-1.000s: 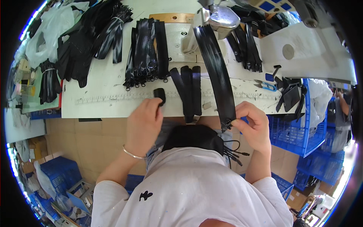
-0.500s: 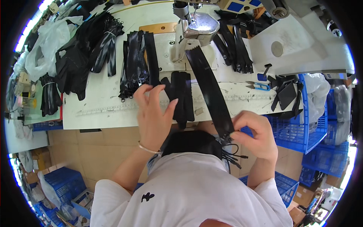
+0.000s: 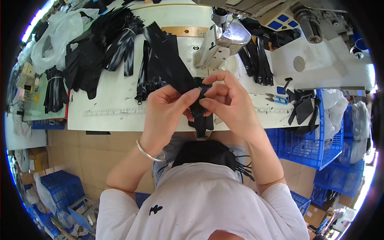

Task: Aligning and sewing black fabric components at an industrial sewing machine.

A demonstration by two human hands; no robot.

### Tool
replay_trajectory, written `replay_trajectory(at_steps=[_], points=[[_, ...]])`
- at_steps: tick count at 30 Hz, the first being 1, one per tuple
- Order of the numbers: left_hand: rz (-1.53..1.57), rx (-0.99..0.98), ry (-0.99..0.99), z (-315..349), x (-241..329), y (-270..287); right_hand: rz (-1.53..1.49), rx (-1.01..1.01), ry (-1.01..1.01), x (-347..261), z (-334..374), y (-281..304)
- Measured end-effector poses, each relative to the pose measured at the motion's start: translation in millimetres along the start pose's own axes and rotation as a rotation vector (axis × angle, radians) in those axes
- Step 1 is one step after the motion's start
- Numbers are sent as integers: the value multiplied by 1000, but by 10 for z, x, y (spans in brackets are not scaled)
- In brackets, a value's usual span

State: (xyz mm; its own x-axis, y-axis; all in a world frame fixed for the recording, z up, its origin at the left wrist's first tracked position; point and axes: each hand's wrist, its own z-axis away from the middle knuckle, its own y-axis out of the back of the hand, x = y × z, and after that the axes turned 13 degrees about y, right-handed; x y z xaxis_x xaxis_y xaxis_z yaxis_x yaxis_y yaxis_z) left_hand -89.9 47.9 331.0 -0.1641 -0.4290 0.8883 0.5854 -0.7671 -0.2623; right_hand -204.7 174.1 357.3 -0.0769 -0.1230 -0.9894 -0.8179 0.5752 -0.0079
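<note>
A long black zipper (image 3: pixel 170 60) slants up and left from my left hand (image 3: pixel 165 114), its lower end pinched between thumb and fingers. My right hand (image 3: pixel 234 106) meets it fingertip to fingertip, closed in a pinch on a small black fabric piece (image 3: pixel 203 90) at the zipper's end. How the two pieces lie against each other is hidden by my fingers. Below the hands, short black fabric pieces (image 3: pixel 201 123) rest at the table's front edge. Behind the held zipper lies a bundle of black zippers (image 3: pixel 145 82), partly covered.
The sewing machine head (image 3: pixel 218 48) stands just beyond my hands. Blue-handled snips (image 3: pixel 279 99) and black scraps (image 3: pixel 303 106) lie to the right, with a blue crate (image 3: pixel 308 148) beside the table. More black bundles (image 3: pixel 124 48) and a white plastic bag (image 3: pixel 56 40) sit far left.
My right hand has moved left and up from the table's right front, and the zipper has passed to my left hand, swinging leftward. Both hands now meet over the fabric pieces.
</note>
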Motion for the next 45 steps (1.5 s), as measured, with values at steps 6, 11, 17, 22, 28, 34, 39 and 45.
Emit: replay_trajectory(at_steps=[6,11,17,22,28,34,39,45], points=[[57,-127,37,-96,81,-25,133,-120,-167,5,-101,108],[-19,-94,41,-167,47,-44,123,-109,-217,40,-114,126],[-43,-88,39,-190,19,-41,52,-139,-214,186,-106,153],[-37,-109,53,-208,38,-68,-3,-119,-154,186,-65,157],[-35,-45,-24,-399,280,-91,19,-37,-122,115,10,170],[-110,-112,-30,-495,457,-178,-34,-11,-77,103,9,270],[-36,-120,-42,-552,460,-242,-36,-4,-59,118,6,307],[6,-88,-55,-585,503,-232,77,70,-18,60,117,238]])
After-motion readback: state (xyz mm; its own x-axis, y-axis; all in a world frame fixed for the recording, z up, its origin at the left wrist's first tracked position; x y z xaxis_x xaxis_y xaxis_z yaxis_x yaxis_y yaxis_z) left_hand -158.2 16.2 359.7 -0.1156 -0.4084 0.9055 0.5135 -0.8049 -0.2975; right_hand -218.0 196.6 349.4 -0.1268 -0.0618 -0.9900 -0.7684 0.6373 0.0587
